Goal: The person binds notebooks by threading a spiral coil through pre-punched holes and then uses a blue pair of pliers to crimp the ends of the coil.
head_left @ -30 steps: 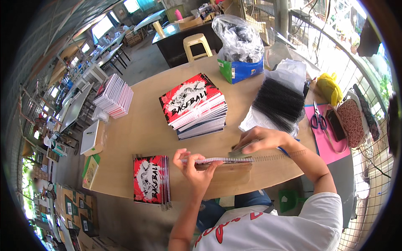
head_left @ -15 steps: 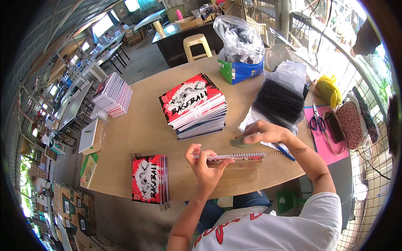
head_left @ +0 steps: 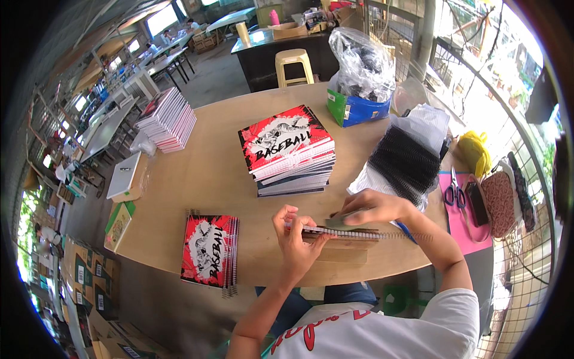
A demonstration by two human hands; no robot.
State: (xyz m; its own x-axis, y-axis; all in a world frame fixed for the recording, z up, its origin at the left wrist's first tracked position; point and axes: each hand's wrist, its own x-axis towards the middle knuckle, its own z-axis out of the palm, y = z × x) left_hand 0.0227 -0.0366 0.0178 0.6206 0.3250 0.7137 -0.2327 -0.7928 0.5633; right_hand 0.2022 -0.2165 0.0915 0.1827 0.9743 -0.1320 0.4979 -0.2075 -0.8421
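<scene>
My left hand (head_left: 297, 244) pinches the left end of a notebook (head_left: 344, 234) whose punched edge faces up. A thin dark spiral coil (head_left: 409, 237) runs along that edge and sticks out past its right end. My right hand (head_left: 382, 206) holds a flat grey-green pad (head_left: 348, 221) just over the edge, close to or touching the coil; I cannot tell which. Left of my hands lies a small pile of red and black notebooks (head_left: 209, 251) with coils along their edges. Beyond my hands stands a tall stack of similar notebooks (head_left: 290, 146).
Black coils (head_left: 406, 155) lie on white paper at right. Nearby are scissors (head_left: 454, 194) on a pink sheet, yellow twine (head_left: 475, 154) and a patterned pouch (head_left: 497, 194). A blue-green box (head_left: 363, 110) holds a plastic bag. Another book stack (head_left: 167, 122) stands far left.
My right hand has lowered the pad onto or very near the notebook's edge. Less coil shows past the right end. The whole view has shifted slightly.
</scene>
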